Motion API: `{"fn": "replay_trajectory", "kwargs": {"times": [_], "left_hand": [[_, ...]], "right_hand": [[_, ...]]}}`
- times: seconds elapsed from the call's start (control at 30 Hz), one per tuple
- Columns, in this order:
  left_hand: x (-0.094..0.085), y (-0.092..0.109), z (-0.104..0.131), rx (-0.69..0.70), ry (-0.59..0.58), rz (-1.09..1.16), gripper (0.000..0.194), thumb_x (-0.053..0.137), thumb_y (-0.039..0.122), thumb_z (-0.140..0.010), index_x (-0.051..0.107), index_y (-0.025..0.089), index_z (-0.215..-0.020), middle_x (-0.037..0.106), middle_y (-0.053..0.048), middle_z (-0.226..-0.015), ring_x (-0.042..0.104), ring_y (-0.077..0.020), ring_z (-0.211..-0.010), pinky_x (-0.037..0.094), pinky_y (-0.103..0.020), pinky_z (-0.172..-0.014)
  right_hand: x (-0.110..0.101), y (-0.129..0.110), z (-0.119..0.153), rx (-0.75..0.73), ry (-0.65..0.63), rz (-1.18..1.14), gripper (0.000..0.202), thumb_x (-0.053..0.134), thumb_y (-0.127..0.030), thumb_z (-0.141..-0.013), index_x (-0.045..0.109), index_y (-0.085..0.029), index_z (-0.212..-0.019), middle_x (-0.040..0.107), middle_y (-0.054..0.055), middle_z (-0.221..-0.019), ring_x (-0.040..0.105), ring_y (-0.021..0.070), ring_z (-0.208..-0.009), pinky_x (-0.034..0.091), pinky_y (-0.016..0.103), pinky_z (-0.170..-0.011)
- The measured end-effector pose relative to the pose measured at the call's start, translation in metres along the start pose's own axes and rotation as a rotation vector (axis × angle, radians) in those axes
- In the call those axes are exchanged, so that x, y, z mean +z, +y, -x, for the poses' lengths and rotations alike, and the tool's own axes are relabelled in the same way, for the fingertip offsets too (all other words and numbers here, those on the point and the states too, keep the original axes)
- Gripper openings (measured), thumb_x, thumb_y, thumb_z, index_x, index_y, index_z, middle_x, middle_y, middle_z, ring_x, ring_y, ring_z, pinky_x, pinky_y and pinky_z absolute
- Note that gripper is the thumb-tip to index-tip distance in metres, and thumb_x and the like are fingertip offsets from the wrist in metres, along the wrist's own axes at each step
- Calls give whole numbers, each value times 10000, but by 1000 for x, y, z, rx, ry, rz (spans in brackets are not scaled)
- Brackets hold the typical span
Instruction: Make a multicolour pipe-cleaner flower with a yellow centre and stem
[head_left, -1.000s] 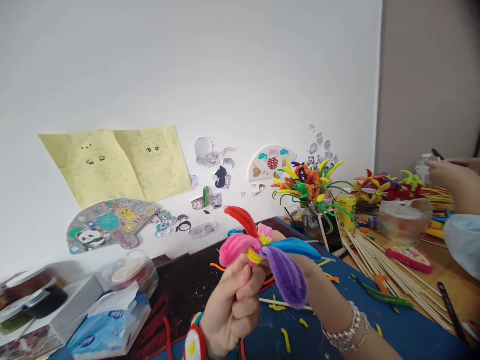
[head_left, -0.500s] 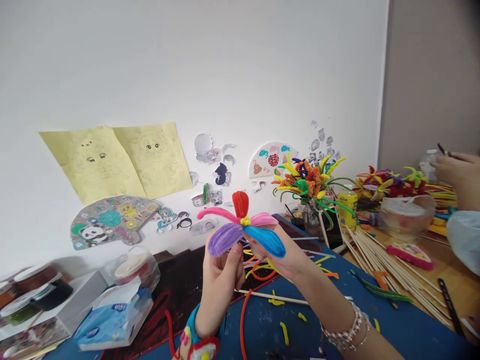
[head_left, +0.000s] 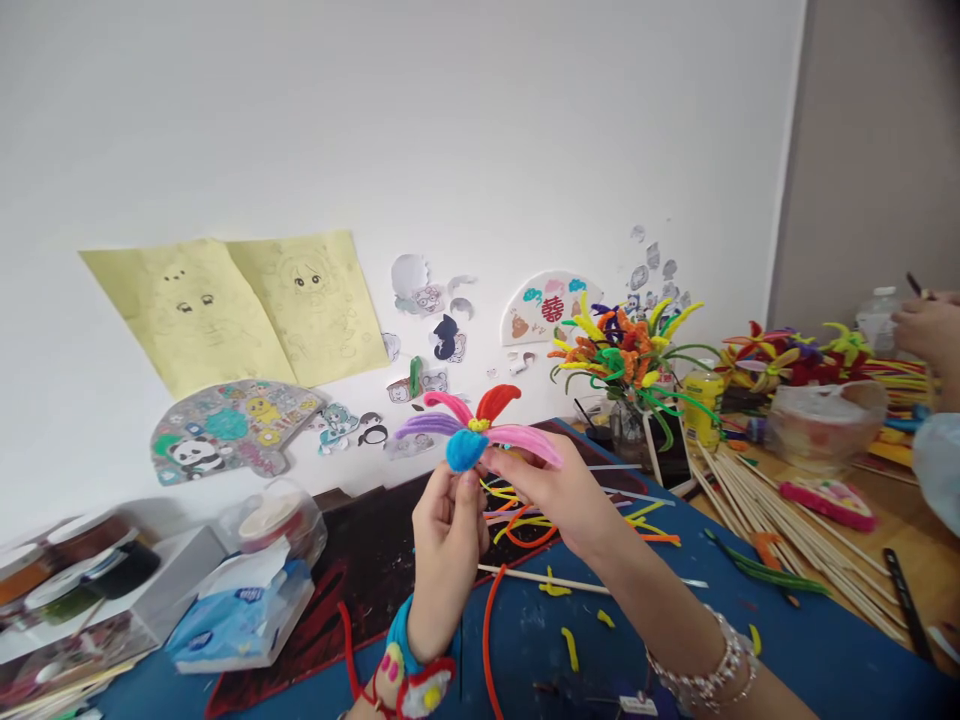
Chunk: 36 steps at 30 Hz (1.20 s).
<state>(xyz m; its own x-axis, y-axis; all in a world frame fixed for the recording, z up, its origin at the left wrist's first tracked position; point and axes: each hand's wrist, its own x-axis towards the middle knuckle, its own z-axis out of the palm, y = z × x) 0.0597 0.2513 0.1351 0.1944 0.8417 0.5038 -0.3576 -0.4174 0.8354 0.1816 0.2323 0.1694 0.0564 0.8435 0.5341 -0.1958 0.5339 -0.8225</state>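
A pipe-cleaner flower (head_left: 478, 427) is up in front of me, its red, pink, purple and blue petals spread around a small yellow centre. My left hand (head_left: 448, 525) pinches it from below, fingers closed just under the blue petal. From the right, my right hand (head_left: 551, 487) has its thumb and fingertips closed at the flower's base, beneath the light pink petal. The stem or wire between my fingers is hidden. Below my hands lie loose yellow, purple and orange pipe cleaners (head_left: 525, 520) and a thin wooden stick (head_left: 547, 577).
Yellow pipe-cleaner scraps (head_left: 570, 648) dot the blue table mat (head_left: 600, 690). At left are a tissue pack (head_left: 236, 615) and paint jars (head_left: 97, 545). To the right are wooden sticks (head_left: 795, 540), a phone (head_left: 670, 455) and a flower vase (head_left: 628, 430). Another person's hand (head_left: 930, 325) appears far right.
The flower has turned and tilted, so the blue petal faces me and the petals show more from the side. My right hand has come round to its right side. The view has shifted slightly.
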Motion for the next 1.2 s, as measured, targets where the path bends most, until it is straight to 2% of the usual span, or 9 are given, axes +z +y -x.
{"fn": "replay_trajectory", "kwargs": {"times": [0.07,0.2,0.43,0.67,0.77,0.9,1.0,1.1,1.2], "left_hand": [[0,3,-2,-61,-34,59,261,605,441,-862,536,191,-831,253,128,-510,143,-4,-358,191,-98,-313],[-1,13,-4,-218,-144,187,210,573,380,-894,514,197,-810,228,129,-503,73,-11,-372,154,-91,-302],[-12,16,-8,-435,-362,464,157,545,299,-917,551,188,-807,214,119,-513,24,-8,-352,172,-72,-268],[-24,11,-10,-653,-627,791,98,564,229,-899,557,179,-816,163,118,-523,-45,-10,-339,148,-60,-221],[-20,14,-10,-600,-592,659,146,562,285,-906,535,185,-804,196,120,-519,2,-5,-341,172,-61,-248],[-8,13,-7,-354,-319,272,231,560,389,-904,501,187,-809,309,111,-531,138,-5,-372,218,-81,-316],[0,9,-4,-202,-167,120,262,593,426,-876,505,187,-811,324,117,-518,183,-3,-357,237,-91,-317],[2,7,-2,-182,-205,171,269,579,412,-887,524,175,-772,269,126,-482,151,2,-338,228,-84,-301],[-2,9,-2,-266,-321,330,224,545,347,-914,537,172,-775,257,124,-486,98,5,-331,214,-78,-280]], "right_hand": [[-2,1,0,25,-16,21,130,682,-290,-777,692,-183,-850,543,-30,-635,492,100,-613,405,234,-580],[-7,1,-1,129,-44,35,126,606,-309,-824,642,-189,-821,293,-99,-479,229,60,-438,189,224,-414],[-18,1,-4,142,-193,-155,199,647,-316,-817,643,-178,-962,293,-124,-451,181,52,-424,157,235,-432],[-22,18,-7,208,-404,-344,320,602,-399,-873,514,-180,-656,290,-119,-423,181,38,-395,176,217,-430],[-19,15,-6,197,-350,-340,349,653,-397,-829,509,-171,-605,312,-111,-428,191,31,-396,167,218,-430],[-14,7,-5,183,-197,-298,210,757,-306,-714,613,-156,-691,348,-117,-452,169,19,-395,124,219,-411],[-10,4,-5,160,-107,-266,164,735,-298,-740,650,-159,-758,344,-120,-452,170,22,-397,113,221,-405],[-9,4,-4,166,-112,-283,180,728,-284,-751,610,-164,-685,332,-122,-429,170,24,-389,116,219,-397],[-11,7,-4,214,-197,-383,277,742,-315,-747,536,-171,-629,281,-137,-395,130,23,-382,125,205,-399]]}}
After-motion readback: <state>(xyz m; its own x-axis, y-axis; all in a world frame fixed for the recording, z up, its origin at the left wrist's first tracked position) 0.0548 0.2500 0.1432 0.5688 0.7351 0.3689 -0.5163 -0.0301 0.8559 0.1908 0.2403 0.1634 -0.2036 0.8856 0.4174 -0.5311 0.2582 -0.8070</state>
